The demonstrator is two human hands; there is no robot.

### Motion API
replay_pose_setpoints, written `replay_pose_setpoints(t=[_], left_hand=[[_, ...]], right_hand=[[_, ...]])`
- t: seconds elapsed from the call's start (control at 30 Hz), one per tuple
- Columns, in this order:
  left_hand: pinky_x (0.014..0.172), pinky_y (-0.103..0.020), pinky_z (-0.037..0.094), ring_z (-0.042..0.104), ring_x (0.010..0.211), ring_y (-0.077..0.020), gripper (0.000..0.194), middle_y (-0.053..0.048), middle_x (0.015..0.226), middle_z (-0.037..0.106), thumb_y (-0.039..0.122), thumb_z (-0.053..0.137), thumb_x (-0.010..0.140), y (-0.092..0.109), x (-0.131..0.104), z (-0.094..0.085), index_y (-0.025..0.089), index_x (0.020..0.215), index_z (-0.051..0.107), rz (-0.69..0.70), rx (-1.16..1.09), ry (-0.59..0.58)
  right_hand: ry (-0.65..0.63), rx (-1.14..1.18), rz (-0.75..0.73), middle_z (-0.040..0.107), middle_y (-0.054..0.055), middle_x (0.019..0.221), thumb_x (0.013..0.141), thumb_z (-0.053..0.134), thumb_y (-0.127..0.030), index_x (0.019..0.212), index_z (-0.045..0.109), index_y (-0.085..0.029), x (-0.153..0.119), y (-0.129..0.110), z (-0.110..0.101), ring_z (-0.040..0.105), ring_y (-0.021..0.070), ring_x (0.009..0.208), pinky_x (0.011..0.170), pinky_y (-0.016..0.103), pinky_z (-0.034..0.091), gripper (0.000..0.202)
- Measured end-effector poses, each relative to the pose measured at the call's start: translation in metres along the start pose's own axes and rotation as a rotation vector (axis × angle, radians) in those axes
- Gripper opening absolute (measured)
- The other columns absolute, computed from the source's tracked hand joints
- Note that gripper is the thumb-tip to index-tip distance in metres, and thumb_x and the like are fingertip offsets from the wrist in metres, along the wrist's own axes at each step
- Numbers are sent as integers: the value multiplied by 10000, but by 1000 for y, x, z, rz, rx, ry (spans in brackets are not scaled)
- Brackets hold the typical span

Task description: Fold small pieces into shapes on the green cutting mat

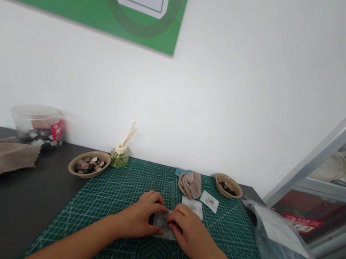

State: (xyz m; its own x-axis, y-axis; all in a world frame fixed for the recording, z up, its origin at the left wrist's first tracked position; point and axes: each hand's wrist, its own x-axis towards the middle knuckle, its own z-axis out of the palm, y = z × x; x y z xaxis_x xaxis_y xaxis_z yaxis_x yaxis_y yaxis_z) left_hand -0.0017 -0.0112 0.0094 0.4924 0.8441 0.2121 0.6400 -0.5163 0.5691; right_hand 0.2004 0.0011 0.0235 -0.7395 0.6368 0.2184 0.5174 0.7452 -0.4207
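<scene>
A small, greyish see-through packet (160,221) lies at the middle of the green cutting mat (124,201). My left hand (141,216) grips its left edge, thumb and fingers curved round that side. On the right, my right hand (188,229) pinches the packet with bent fingers. Something dark shows by the left palm, too small to make out. Just beyond my right hand lies a white square packet (194,206), partly covered by the hand. Another white packet (209,201) with a dark spot in it rests farther right. A crumpled beige cloth (190,184) sits behind them.
A bowl of stones (89,165) and a reed diffuser (120,155) stand at the back left, near a clear tub (39,125) and a brown cloth (5,157). A bowl with dark stones (228,186) is at the back right. A large plastic bag (291,255) covers the right edge.
</scene>
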Motion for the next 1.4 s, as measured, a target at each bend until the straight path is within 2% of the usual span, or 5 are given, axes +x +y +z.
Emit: replay_pose_setpoints(t=[0.43,0.63,0.87,1.17,1.4], left_hand=[[960,-386,349,443,1041,-238,396,-45,1054,522,202,753,652,1,0,1,240,1033,652,-9,3,-12],[960,-376,344,444,1044,-236,436,-50,1062,523,188,759,646,2,1,-1,224,1066,646,-10,1,-21],[942,-369,352,449,1029,-234,384,-42,1043,521,194,764,645,-2,1,2,231,1012,656,5,4,-5],[938,-382,355,444,1033,-240,401,-45,1053,518,204,766,645,-1,1,1,233,1028,650,-4,9,-13],[944,-379,353,445,1033,-237,396,-46,1050,518,203,762,649,0,1,1,230,1029,653,-2,10,-14]], right_hand=[[49,27,6,543,39,908,809,478,-27,865,537,-175,-2,2,1,512,177,844,723,293,416,169],[24,34,-6,524,32,883,791,467,-9,833,515,-171,-3,0,1,505,167,811,699,282,406,174],[9,8,-7,528,50,959,814,475,-33,989,582,-186,-2,0,-1,518,175,865,744,297,418,256],[43,-31,10,542,52,931,832,488,-67,927,600,-172,-2,2,2,521,180,862,742,303,423,180],[17,-58,9,545,44,909,837,490,-76,919,607,-177,-1,2,1,520,176,852,732,296,416,175]])
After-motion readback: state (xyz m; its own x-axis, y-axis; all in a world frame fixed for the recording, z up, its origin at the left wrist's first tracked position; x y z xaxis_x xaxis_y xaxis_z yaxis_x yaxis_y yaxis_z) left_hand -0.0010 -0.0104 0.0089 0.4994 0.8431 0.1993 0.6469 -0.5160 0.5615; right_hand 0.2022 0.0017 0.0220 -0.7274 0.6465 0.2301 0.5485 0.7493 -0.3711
